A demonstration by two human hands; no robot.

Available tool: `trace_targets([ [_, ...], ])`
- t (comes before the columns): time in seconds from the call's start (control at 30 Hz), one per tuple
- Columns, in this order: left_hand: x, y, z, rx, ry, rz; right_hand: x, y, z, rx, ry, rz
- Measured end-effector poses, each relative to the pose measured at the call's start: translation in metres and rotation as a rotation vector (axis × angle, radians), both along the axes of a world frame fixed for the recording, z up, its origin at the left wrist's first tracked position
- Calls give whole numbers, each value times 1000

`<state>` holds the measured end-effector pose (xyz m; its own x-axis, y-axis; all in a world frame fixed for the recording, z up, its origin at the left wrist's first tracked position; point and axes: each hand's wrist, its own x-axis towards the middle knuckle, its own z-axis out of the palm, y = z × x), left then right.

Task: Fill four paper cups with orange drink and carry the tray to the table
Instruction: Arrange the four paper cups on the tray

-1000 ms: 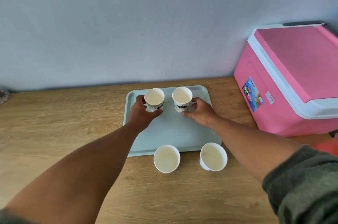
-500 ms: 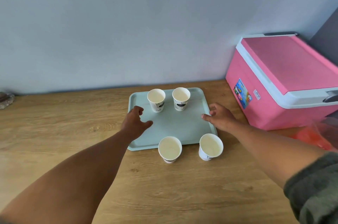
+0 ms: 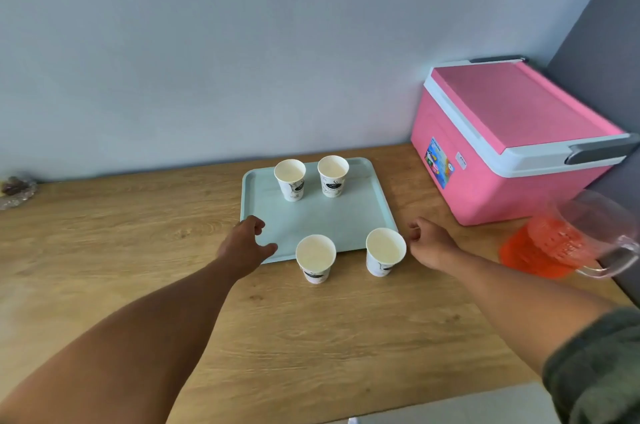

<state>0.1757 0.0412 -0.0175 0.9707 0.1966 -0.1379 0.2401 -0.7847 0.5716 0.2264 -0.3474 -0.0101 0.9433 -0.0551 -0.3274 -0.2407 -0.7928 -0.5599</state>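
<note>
A pale green tray (image 3: 332, 219) lies on the wooden counter. Two empty white paper cups stand at its back: the left one (image 3: 291, 179) and the right one (image 3: 333, 176). Two more empty cups stand on the counter at the tray's front edge, one on the left (image 3: 316, 259) and one on the right (image 3: 385, 252). My left hand (image 3: 246, 245) rests over the tray's front left corner, fingers loosely curled, holding nothing. My right hand (image 3: 427, 243) hovers just right of the front right cup, also holding nothing. A clear jug of orange drink (image 3: 557, 243) stands at the right.
A pink cooler box with a white rim (image 3: 512, 143) sits against the wall at the back right. A small glass dish (image 3: 15, 189) is at the far left. The counter's front edge (image 3: 381, 413) runs along the bottom.
Both hands let go of the two back cups and drew back toward the tray's front corners. The view shifted left, bringing the orange jug into sight.
</note>
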Motion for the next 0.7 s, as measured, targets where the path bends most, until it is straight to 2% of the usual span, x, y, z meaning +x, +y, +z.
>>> trace_targets([
  [0.47, -69, -63, -2, 36, 50, 67, -42, -29, -19, 87, 43, 169],
  [0.7, -75, -86, 1, -64, 17, 78, -56, -15, -18, 117, 21, 173],
])
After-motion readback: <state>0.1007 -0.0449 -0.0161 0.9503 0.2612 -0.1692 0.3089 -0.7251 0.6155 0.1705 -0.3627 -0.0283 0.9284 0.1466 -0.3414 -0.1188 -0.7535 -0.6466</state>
